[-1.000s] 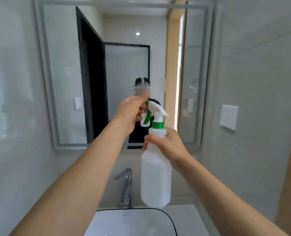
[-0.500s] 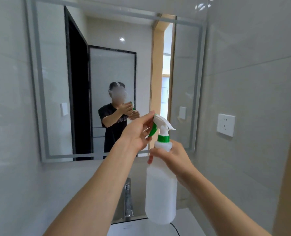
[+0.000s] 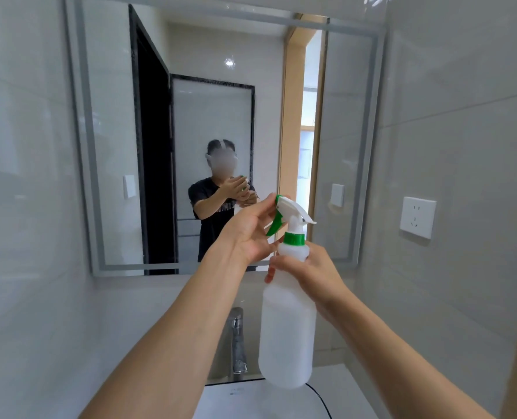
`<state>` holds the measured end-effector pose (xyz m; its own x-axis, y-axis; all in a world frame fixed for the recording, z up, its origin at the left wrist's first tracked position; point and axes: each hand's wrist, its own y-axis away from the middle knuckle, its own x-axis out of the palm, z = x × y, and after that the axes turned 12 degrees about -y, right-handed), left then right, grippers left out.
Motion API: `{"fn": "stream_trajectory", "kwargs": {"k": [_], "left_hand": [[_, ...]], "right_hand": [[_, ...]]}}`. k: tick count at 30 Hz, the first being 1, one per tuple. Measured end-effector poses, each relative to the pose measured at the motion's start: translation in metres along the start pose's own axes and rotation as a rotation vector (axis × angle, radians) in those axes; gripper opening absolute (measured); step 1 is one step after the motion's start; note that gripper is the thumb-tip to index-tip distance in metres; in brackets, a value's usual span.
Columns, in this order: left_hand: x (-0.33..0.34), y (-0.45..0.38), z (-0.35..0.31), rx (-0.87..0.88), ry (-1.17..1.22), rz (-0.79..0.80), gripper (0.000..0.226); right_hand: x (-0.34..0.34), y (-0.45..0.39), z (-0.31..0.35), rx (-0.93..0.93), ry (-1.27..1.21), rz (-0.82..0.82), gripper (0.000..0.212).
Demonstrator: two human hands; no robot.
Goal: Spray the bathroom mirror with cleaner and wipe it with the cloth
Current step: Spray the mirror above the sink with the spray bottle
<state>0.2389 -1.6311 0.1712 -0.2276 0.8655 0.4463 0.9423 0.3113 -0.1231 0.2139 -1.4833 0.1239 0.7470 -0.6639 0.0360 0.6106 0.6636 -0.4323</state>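
A translucent white spray bottle (image 3: 287, 337) with a green collar and green trigger hangs upright in front of the wall mirror (image 3: 214, 116). My right hand (image 3: 308, 270) grips the bottle's neck and shoulder from the right. My left hand (image 3: 251, 228) is at the white spray head, with fingertips pinching the green nozzle tip at the front. The nozzle points toward the mirror's lower middle. The mirror reflects a person in a dark shirt holding the bottle. No cloth is in view.
A chrome tap (image 3: 237, 340) stands below the bottle over a white basin (image 3: 251, 400) with a dark rim. A white wall socket (image 3: 417, 217) sits on the right tiled wall. Grey tiled walls close in on the left and right.
The view has tilted up and shifted, showing more of the mirror. Both hands stay on the bottle; my left hand's fingers have shifted to pinch the nozzle tip.
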Motion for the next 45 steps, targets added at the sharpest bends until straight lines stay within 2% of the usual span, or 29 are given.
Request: {"fn": "stream_trajectory", "kwargs": {"k": [3,7,13,19,21,25,28,31,33,36,38,40,42,45], "left_hand": [[-0.003,-0.002,-0.003,-0.001,-0.019,-0.052,0.014],[-0.005,-0.006,-0.003,-0.009,-0.096,-0.107,0.031],[-0.012,-0.006,-0.005,0.02,0.026,-0.017,0.017],[0.0,-0.001,-0.013,0.06,-0.083,-0.145,0.016],[0.003,-0.001,-0.014,0.059,-0.16,-0.158,0.023],[0.011,0.009,-0.009,0.177,-0.332,-0.192,0.032],[0.005,0.018,-0.002,0.249,-0.52,-0.101,0.053],[-0.01,0.029,0.014,0.347,-0.7,0.156,0.045],[-0.015,0.04,0.024,0.345,-0.78,0.224,0.059],[-0.019,0.046,0.025,0.301,-0.801,0.186,0.092],[-0.021,0.046,0.021,0.271,-0.818,0.18,0.102],[-0.022,0.047,0.018,0.245,-0.837,0.112,0.095],[-0.019,0.047,0.014,0.239,-0.854,-0.025,0.084],[-0.012,0.045,0.011,0.291,-0.893,-0.192,0.064]], "right_hand": [[0.003,-0.003,-0.005,-0.009,0.046,0.011,0.005],[0.005,-0.009,-0.011,-0.007,0.044,0.003,0.01],[0.009,-0.017,-0.011,-0.007,0.054,-0.002,0.011],[0.012,-0.02,-0.008,-0.048,0.073,-0.007,0.005],[0.012,-0.021,-0.007,-0.044,0.058,-0.02,0.008],[0.008,-0.023,-0.005,-0.038,0.041,-0.063,0.013],[0.005,-0.026,-0.001,-0.024,0.015,-0.115,0.012],[0.0,-0.032,0.003,-0.009,0.005,-0.147,0.012],[-0.001,-0.037,0.002,-0.007,0.015,-0.147,0.013],[0.004,-0.042,0.001,0.027,0.038,-0.134,0.017],[0.007,-0.046,0.0,0.062,0.036,-0.118,0.018],[0.012,-0.049,-0.001,0.077,0.067,-0.101,0.016],[0.02,-0.05,-0.003,0.052,0.135,-0.095,0.018],[0.03,-0.049,-0.005,-0.011,0.272,-0.11,0.005]]}}
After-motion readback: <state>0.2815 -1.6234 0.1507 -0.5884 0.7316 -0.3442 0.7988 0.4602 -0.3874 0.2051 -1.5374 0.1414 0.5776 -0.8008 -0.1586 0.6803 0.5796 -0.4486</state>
